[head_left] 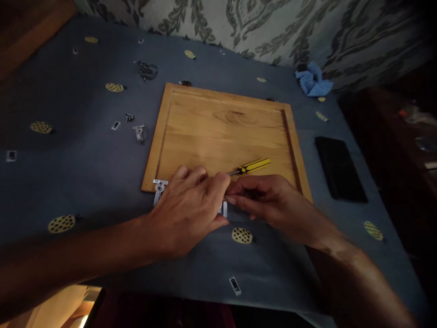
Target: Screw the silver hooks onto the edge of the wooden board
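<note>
Left hand and right hand meet at a wooden panel.

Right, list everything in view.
Wooden board: one, light brown, centre
Screwdriver: one, yellow and black, on the board
Hinges: at least two, silver, left of board and at its near left corner
Metal piece: one, silver, board's near edge, partly hidden
Screws: count unclear, grey, left of board
Small hardware: count unclear, grey, beyond board
Phone: one, black, right of board
Cloth: one, blue, far right
Tablecloth: one, blue-grey with yellow prints, underneath
Wallpaper: patterned grey, back
Wood: count unclear, brown, top left
Furniture: one, dark brown, right edge
Left hand: one, bare, over board's near edge
Right hand: one, bare, beside it
</note>
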A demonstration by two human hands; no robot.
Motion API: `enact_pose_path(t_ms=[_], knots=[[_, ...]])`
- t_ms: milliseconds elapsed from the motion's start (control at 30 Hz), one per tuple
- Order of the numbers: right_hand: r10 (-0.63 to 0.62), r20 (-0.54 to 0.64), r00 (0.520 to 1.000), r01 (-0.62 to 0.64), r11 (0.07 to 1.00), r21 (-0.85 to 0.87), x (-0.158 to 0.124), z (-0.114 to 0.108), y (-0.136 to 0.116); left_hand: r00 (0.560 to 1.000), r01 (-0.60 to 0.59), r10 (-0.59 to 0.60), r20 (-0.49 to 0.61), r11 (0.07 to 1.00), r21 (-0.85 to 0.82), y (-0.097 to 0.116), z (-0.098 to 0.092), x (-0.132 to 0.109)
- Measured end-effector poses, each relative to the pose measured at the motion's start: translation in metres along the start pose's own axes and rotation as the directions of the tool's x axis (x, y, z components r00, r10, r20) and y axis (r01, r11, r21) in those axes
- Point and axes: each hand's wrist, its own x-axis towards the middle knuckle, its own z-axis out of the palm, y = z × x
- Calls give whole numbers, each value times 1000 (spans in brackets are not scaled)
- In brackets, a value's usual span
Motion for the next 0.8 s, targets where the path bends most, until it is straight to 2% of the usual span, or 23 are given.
enact_pose_path(t_ms=[367, 533, 800], knots=[[-63, -9, 998, 61, 986, -153, 6, 1, -6, 999, 14, -13, 47, 1000, -13, 1, -3, 1], [-38, 38, 999, 43, 989, -140, 9, 2, -10, 999, 5, -4, 45, 1000, -19, 0, -3, 1], [3, 26, 1000, -1, 996, -92, 8, 1, -7, 1000, 1, -1, 19, 1000, -27, -1, -2, 0]])
